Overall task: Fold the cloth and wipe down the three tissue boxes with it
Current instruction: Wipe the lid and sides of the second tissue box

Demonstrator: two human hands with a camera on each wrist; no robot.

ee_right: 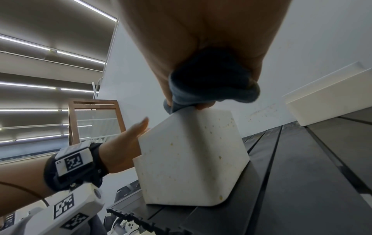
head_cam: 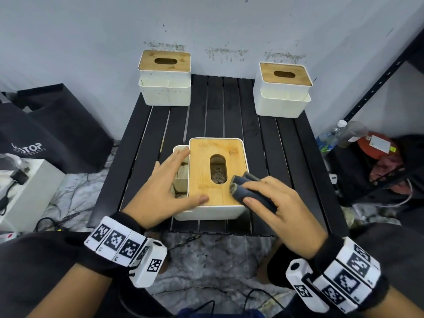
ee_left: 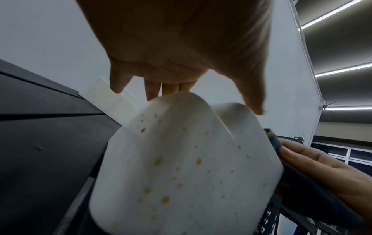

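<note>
Three white tissue boxes with bamboo lids stand on a black slatted table (head_cam: 229,111): one at the back left (head_cam: 164,88), one at the back right (head_cam: 283,99), one near me (head_cam: 215,180). My left hand (head_cam: 165,189) rests on the near box's left side with straight fingers, its thumb on the lid's front edge. My right hand (head_cam: 263,191) grips a folded dark grey cloth (head_cam: 243,189) against the lid's near right corner. In the right wrist view the cloth (ee_right: 213,85) is bunched in the palm above the stained near box (ee_right: 191,159).
Black bags (head_cam: 57,125) and a white box with cables (head_cam: 29,187) sit on the floor at the left. Bottles (head_cam: 339,131), a red object (head_cam: 376,148) and a black metal shelf (head_cam: 378,88) stand at the right. A wall runs behind the table.
</note>
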